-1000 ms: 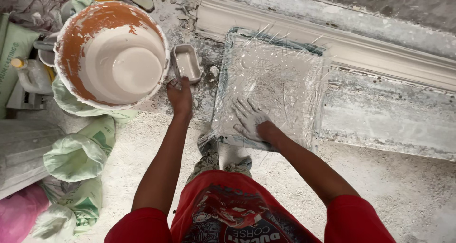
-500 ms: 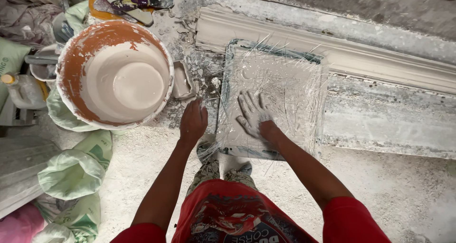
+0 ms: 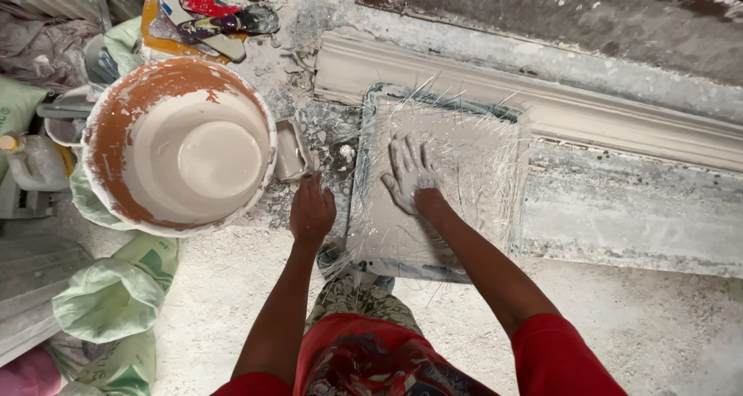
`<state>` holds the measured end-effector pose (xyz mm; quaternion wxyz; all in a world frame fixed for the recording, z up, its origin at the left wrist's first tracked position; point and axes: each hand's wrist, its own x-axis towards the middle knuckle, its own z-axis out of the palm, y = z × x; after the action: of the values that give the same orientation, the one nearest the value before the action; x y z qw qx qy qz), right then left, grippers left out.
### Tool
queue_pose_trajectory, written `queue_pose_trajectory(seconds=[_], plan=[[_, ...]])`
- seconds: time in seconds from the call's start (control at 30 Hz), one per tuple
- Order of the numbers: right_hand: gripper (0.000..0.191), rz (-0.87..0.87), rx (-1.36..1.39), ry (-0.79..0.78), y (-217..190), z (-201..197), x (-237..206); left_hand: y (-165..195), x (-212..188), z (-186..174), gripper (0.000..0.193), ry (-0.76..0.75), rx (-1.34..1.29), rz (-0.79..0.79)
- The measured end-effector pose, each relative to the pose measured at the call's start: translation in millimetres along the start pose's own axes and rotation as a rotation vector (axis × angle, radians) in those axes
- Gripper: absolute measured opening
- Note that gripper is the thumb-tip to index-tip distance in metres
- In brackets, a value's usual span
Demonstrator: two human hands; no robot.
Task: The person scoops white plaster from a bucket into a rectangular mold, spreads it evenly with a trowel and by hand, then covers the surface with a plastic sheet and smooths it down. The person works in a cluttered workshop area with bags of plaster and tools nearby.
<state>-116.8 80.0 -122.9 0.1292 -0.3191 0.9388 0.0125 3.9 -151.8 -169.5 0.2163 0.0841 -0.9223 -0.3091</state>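
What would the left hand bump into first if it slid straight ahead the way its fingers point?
Probably the small grey tub just beyond the left hand, beside the big bucket; depth is unclear.

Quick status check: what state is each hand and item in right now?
Right hand: flat, fingers spread, pressed on the wet square mould.
Left hand: empty, beside the mould's left edge.
Square mould: filled with wet plaster, fibres over its edges.
Bucket: upright, holding white plaster.
Small tray: plaster-coated.
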Motion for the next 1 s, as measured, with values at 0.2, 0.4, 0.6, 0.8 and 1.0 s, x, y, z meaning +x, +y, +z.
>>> queue_pose_trajectory(seconds=[0.2,0.4,0.6,0.8,1.0], plan=[[0.079,0.009,-0.033,-0.049,5.4,-7.1,29.4,5.5,0.9,-0.8,0.040,-0.027,0.048,-0.021],[0.078,0.031,0.027,-0.022,10.1,-5.6,42.6,2.9,2.1,-0.2,0.045,-0.104,0.035,-0.071],[0.077,0.038,0.111,0.013,13.0,-6.2,57.1,2.7,-1.3,0.1,0.045,-0.083,0.051,-0.052],[0.069,0.112,0.057,-0.036,12.9,-9.8,66.6,2.8,0.3,1.1,0.046,-0.105,0.082,-0.069],[0.069,0.018,0.052,-0.084,20.6,-13.0,81.2,4.6,0.7,0.3,0.046,-0.109,0.068,-0.074]])
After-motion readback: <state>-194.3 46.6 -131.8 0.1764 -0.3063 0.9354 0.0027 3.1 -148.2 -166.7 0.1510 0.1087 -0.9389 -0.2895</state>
